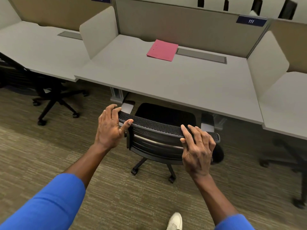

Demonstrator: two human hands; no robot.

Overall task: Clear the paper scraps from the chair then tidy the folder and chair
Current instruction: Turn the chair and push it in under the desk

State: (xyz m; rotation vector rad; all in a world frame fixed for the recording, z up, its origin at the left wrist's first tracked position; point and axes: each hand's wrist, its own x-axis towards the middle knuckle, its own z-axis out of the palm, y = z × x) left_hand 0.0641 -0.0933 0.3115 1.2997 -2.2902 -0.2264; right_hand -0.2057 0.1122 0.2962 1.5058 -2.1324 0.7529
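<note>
Nearest, both bare hands rest on the top rail of the black mesh-backed office chair (pixel 159 128), which stands on the carpet facing the near edge of the grey worktop (pixel 166 80). The left hand (pixel 110 128) wraps the rail's left end, fingers curled over the far side and thumb pressed along the near face, so that grip is closed on the chair. The right hand (pixel 198 146) lies over the right end with its fingers spread flat across the mesh; it looks like a loose hold or a push, and I cannot tell whether it truly clamps.

The rail's long axis runs left to right, roughly parallel to the worktop's near edge, with one hand at each end. The seat already sits partly under that edge, directly ahead of the hands, so the coming move seems to be a straight push forward. No paper scraps show on the visible part of the seat, though much of it is hidden.

Farther on, the pink paper folder (pixel 162 50) lies flat and closed toward the worktop's far edge, slightly askew, touching the left end of the grey cable slot (pixel 201 55). Its contents are hidden.
</note>
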